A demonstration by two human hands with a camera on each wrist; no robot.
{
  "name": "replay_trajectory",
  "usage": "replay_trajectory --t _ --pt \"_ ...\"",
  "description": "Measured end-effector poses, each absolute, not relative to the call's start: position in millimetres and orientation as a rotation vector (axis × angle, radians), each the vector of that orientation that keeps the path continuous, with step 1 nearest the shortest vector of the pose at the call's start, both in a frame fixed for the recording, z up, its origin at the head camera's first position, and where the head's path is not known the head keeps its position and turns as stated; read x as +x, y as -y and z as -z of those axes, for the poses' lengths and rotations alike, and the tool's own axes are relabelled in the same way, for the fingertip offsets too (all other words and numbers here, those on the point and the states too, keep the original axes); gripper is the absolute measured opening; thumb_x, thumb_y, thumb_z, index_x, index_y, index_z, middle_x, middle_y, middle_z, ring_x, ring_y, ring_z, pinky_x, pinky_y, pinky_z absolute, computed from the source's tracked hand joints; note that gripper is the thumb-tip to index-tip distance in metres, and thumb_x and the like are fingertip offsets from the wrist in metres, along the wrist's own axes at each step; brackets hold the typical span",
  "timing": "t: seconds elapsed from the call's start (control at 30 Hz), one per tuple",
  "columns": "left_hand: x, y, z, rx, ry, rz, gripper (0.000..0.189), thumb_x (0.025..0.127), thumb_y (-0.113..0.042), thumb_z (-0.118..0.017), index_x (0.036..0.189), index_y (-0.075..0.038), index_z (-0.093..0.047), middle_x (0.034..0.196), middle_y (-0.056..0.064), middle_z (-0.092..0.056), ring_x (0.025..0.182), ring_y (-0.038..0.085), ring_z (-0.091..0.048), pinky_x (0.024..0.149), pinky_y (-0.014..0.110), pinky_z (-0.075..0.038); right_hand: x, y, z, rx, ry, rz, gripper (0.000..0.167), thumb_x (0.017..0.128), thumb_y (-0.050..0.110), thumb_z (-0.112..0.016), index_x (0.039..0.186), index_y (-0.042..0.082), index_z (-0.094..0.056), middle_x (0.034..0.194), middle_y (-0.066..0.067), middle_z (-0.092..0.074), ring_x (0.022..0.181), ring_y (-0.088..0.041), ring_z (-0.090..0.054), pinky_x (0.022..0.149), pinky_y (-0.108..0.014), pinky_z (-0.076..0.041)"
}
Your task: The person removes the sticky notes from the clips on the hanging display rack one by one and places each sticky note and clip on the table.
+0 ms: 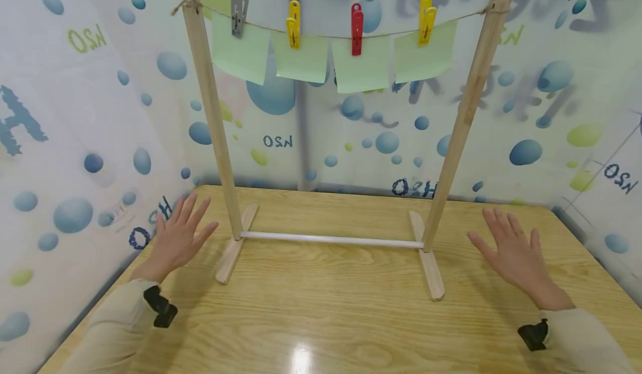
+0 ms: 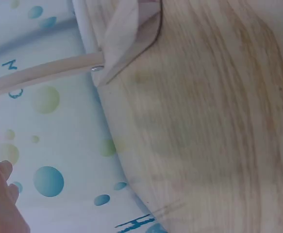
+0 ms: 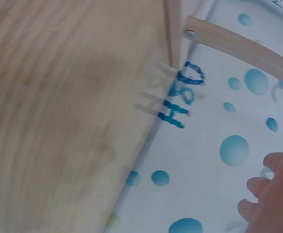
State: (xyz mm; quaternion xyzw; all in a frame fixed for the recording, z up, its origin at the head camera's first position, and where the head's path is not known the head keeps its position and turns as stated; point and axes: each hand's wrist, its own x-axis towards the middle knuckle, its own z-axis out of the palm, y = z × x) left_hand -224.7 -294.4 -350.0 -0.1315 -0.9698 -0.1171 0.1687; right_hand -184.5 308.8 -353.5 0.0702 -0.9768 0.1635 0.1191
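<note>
Between my hands stands a wooden frame (image 1: 207, 78) with a thin string (image 1: 321, 35) tied across the tops of its two posts. Several pale green paper sheets (image 1: 361, 73) hang from the string. A grey clothespin (image 1: 237, 17), a yellow clothespin (image 1: 293, 28), a red clothespin (image 1: 356, 31) and another yellow clothespin (image 1: 426, 23) pinch them there. My left hand (image 1: 178, 237), fingers spread, is left of the frame, holding nothing. To the right, my right hand (image 1: 516, 251) is likewise spread and apart from the frame. Fingers show at the edges of both wrist views.
A white rod (image 1: 331, 239) joins the two wooden feet (image 1: 230, 260) of the frame on the wood-grain table (image 1: 321, 296). Cloth walls (image 1: 351, 140) printed with blue and green dots and letters surround the table at the back and sides.
</note>
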Motion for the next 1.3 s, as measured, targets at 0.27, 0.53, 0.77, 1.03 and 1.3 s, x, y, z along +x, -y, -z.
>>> replay_trajectory --t 0.27,0.53,0.77,1.03,1.3 --pt "-221 284 334 -0.419 2.699 0.385 0.062 0.093 -0.043 -0.038 0.143 -0.017 -0.013 0.146 0.016 -0.008 0.132 0.034 0.001 0.091 0.068 0.006 -183 -303 334 0.241 2.808 -0.562 0.069 0.093 0.042 -0.038 0.142 0.007 -0.005 0.144 -0.024 -0.002 0.13 -0.039 0.007 0.09 -0.063 0.017" --pt "-218 273 317 -0.498 2.566 0.432 0.062 0.093 -0.041 -0.04 0.143 -0.019 -0.012 0.146 0.014 -0.013 0.133 0.03 -0.003 0.095 0.064 0.005 -181 -292 317 0.331 2.641 -0.672 0.064 0.093 0.032 -0.044 0.142 0.005 -0.012 0.143 -0.024 -0.012 0.13 -0.039 -0.003 0.093 -0.065 0.005" --pt "-212 265 298 -0.527 2.528 0.472 0.062 0.092 -0.04 -0.042 0.142 -0.014 -0.017 0.145 0.017 -0.015 0.133 0.03 -0.004 0.098 0.061 0.0 -181 -279 297 0.402 2.586 -0.762 0.064 0.092 0.027 -0.047 0.142 0.007 -0.013 0.144 -0.02 -0.012 0.131 -0.037 -0.005 0.097 -0.062 -0.004" --pt "-211 256 281 -0.545 2.422 0.505 0.062 0.09 -0.04 -0.048 0.14 -0.011 -0.024 0.142 0.018 -0.022 0.131 0.034 -0.013 0.097 0.062 -0.01 -178 -263 275 0.388 2.487 -0.88 0.059 0.09 0.024 -0.052 0.141 0.014 -0.023 0.143 -0.016 -0.022 0.129 -0.038 -0.017 0.097 -0.06 -0.014" --pt "-218 247 259 -0.654 2.182 0.48 0.063 0.089 -0.051 -0.041 0.136 -0.009 -0.035 0.134 0.017 -0.038 0.123 0.034 -0.032 0.095 0.055 -0.025 -180 -247 257 0.418 2.324 -0.875 0.051 0.085 0.019 -0.06 0.132 0.012 -0.042 0.131 -0.014 -0.042 0.121 -0.028 -0.035 0.098 -0.046 -0.027"
